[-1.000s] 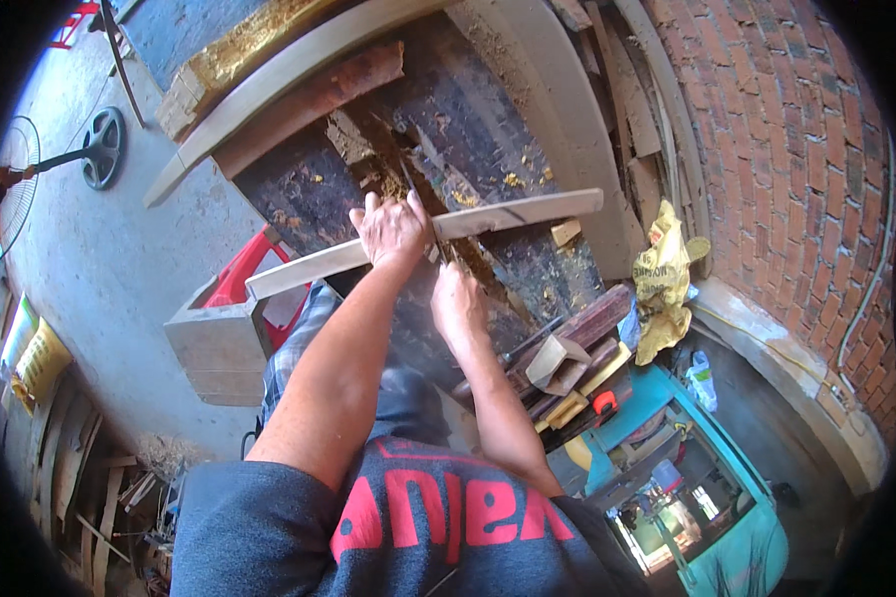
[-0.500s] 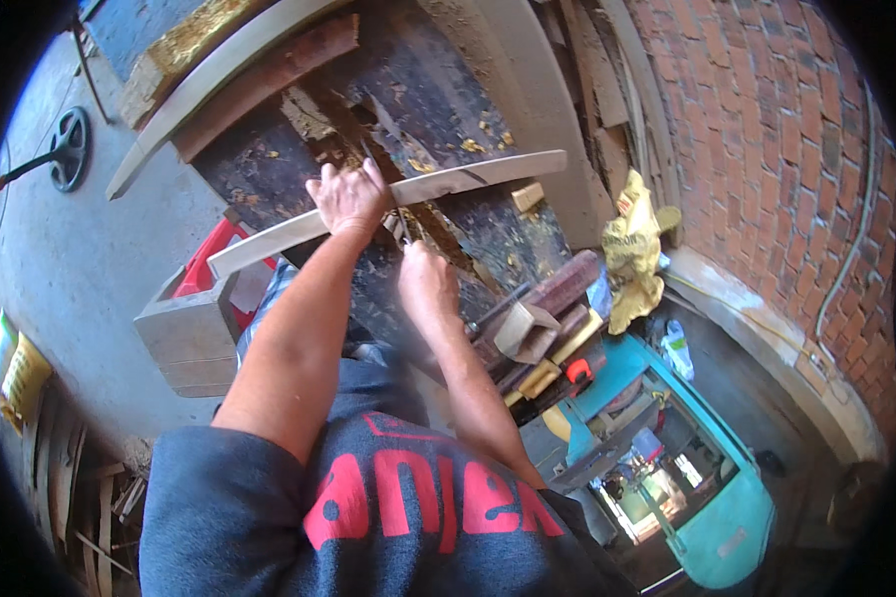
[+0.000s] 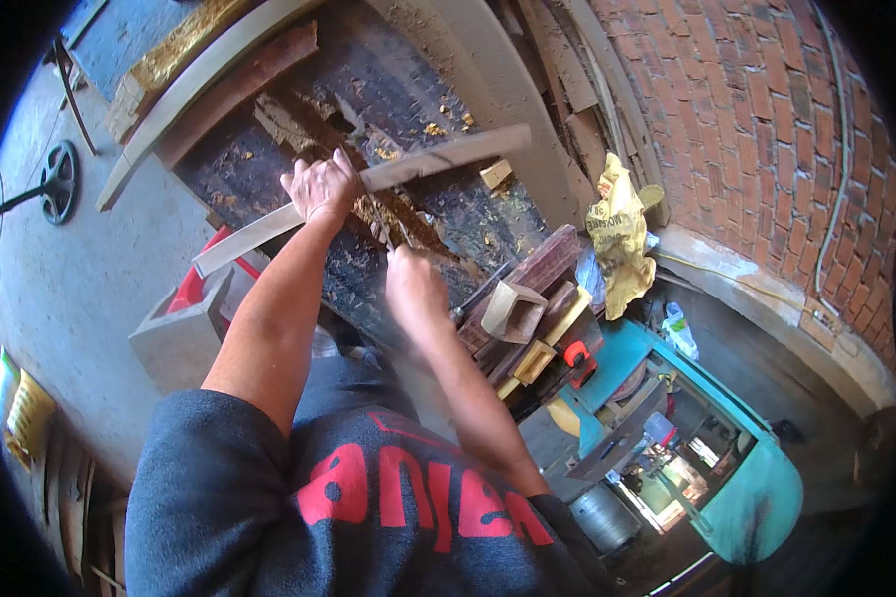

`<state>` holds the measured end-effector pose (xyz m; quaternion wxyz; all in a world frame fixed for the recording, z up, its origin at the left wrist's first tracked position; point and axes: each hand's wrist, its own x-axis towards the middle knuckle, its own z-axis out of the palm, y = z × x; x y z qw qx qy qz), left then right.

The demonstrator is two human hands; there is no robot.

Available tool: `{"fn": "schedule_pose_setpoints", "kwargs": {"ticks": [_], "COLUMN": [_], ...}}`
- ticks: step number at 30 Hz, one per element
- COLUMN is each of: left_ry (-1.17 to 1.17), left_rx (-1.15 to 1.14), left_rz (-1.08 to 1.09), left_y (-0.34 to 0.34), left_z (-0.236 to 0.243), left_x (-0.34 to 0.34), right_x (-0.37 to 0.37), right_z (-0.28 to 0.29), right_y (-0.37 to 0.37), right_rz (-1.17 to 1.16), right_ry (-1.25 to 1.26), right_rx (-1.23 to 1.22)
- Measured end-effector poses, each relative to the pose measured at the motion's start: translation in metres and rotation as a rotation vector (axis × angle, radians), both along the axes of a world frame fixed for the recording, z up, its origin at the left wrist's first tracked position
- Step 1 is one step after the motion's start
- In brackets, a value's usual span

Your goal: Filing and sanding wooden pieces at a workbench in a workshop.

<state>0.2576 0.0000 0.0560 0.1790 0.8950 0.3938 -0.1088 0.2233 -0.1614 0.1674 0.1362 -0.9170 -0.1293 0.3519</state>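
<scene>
Head view: left hand [image 3: 321, 187] clasps pale wooden strip [image 3: 448, 157], which extends past its fingers both ways. Right fingers curl around a slim tool [image 3: 387, 238].

The left hand [image 3: 324, 189], its back turned up, is held ahead and leftward of the right hand [image 3: 416, 291], which is curled; both forearms [image 3: 267, 313] are extended forward.
</scene>
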Motion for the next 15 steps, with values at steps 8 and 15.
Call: {"fn": "schedule_pose_setpoints", "kwargs": {"ticks": [8, 15], "left_ry": [0.007, -0.053], "left_rx": [0.007, 0.001], "left_rz": [-0.107, -0.025], "left_y": [-0.002, -0.006], "left_z": [0.001, 0.001], "left_x": [-0.007, -0.009], "right_x": [-0.001, 0.01], "right_z": [-0.013, -0.036], "right_y": [0.029, 0.031], "right_rz": [-0.118, -0.064], "right_ry": [-0.125, -0.033], "right_rx": [-0.005, -0.083]}}
